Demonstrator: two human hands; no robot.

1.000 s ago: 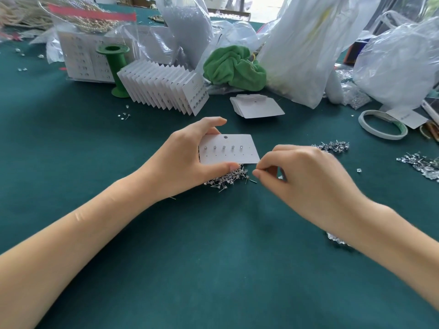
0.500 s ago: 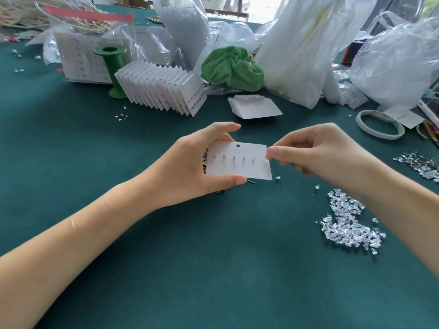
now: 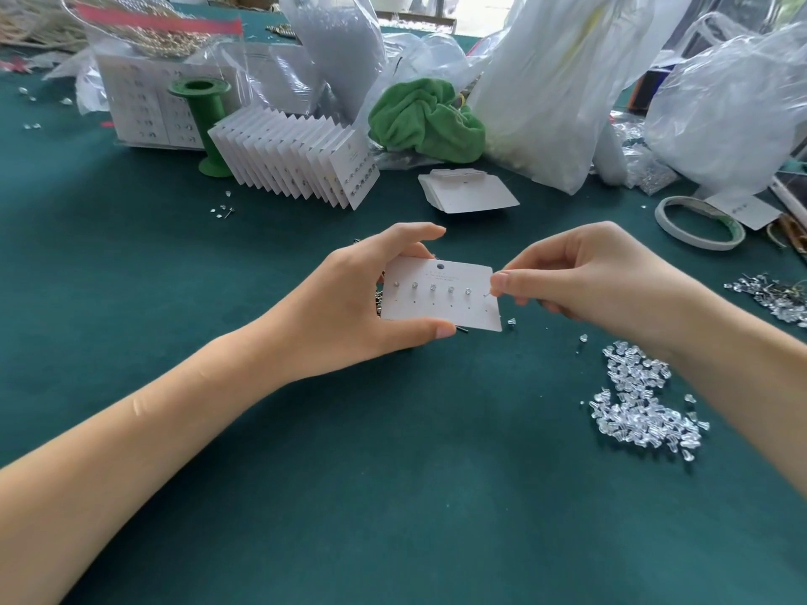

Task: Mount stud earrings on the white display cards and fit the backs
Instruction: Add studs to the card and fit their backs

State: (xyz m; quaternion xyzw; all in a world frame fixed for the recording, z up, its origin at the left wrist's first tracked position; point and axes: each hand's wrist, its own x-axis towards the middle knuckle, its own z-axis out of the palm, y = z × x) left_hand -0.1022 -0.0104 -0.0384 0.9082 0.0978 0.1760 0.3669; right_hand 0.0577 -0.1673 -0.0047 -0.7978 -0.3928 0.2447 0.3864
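The left hand (image 3: 349, 307) grips a white card (image 3: 441, 299) above the green table (image 3: 393, 473), 5 studs (image 3: 432, 288) in its top row. At 3 o'clock, right hand (image 3: 589, 281) fingers (image 3: 502, 282) pinch another stud (image 3: 487, 293) at the card's edge. Clear backs (image 3: 642, 412) lie at 5 o'clock.

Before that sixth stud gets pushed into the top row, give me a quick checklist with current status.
1. Display card held steady by the left hand, thumb on the bottom edge, fingers on top: ok.
2. Right hand pinching a stud earring at the card's right end: ok.
3. Five studs already seated in the top row: ok.
4. Post lined up with its hole: cannot tell.
5. Lower row of holes open: ok.
6. Clear backs piled near the right forearm: ok.
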